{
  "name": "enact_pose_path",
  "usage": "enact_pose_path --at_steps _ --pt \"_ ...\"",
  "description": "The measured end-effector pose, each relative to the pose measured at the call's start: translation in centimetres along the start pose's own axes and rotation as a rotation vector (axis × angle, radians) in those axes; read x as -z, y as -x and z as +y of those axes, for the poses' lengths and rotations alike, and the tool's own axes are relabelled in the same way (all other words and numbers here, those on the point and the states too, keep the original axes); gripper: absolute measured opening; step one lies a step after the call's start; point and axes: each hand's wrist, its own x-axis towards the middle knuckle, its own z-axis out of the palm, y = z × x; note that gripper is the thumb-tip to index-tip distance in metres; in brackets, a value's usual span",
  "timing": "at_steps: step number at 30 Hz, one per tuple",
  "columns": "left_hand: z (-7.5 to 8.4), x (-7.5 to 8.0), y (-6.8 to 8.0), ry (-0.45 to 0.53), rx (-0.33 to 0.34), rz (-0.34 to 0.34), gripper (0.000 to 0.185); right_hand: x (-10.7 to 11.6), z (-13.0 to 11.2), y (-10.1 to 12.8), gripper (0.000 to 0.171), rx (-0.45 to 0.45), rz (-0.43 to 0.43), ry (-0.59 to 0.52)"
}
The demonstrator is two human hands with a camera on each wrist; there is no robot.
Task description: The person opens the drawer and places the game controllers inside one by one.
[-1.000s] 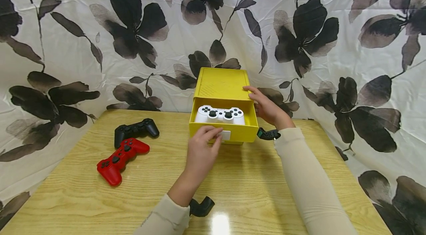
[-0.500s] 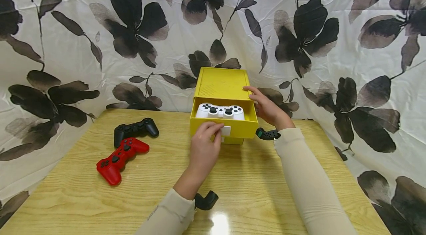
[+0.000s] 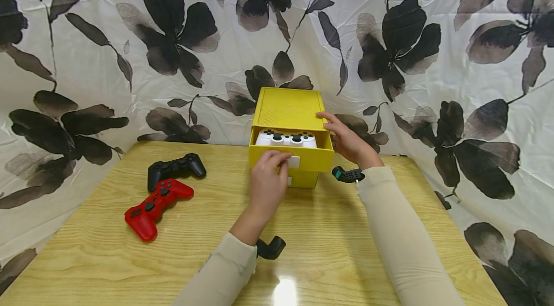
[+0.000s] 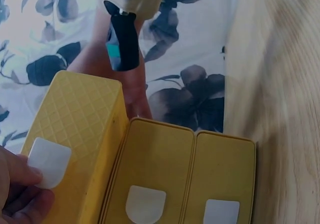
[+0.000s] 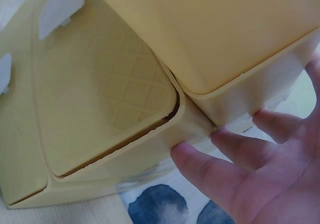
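At about nine o'clock on the wooden table (image 3: pixel 104 243) lies a red controller (image 3: pixel 156 204), and just behind it, near ten o'clock, a black controller (image 3: pixel 175 168); the two sit close together, nearly touching.

Toward the centre, the left hand (image 3: pixel 266 185) reaches up to the front of the top drawer (image 3: pixel 291 158) of a yellow drawer box (image 3: pixel 289 108). Its fingertips (image 4: pixel 20 171) pinch the small white tab handle (image 4: pixel 47 161) on the drawer front, thumb below and fingers curled over it. The drawer stands partly pulled out, and inside it lies a white controller (image 3: pixel 285 138), its sticks and buttons facing up, at twelve o'clock from the hand. Below the pulled drawer, two more drawer fronts with white tabs sit flush in the box.

At about one o'clock, the right hand (image 3: pixel 346 140) rests against the right side of the box, its fingers (image 5: pixel 215 171) nearly straight and pressed along the upper edge and side wall, not wrapped round anything. A floral cloth backdrop (image 3: pixel 433 46) hangs behind the table.
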Motion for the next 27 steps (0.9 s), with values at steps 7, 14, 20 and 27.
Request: enact_pose_path --at_steps 7,14,20,27 --pt "-0.7 -0.6 -0.6 0.005 0.002 0.003 0.012 0.0 0.0 0.0 0.052 0.0 0.002 0.014" --pt "-1.3 -1.1 -1.1 0.005 0.009 -0.001 0.013 -0.1 -0.1 0.1 0.052 -0.001 0.005 0.038" --pt "-1.9 -1.6 -1.6 0.005 -0.002 0.0 0.013 -0.1 -0.1 0.2 0.053 0.003 -0.003 0.042" --pt "-2.3 -2.1 -2.3 0.017 -0.007 0.004 0.013 0.0 -0.1 0.2 0.052 0.0 -0.002 0.024"
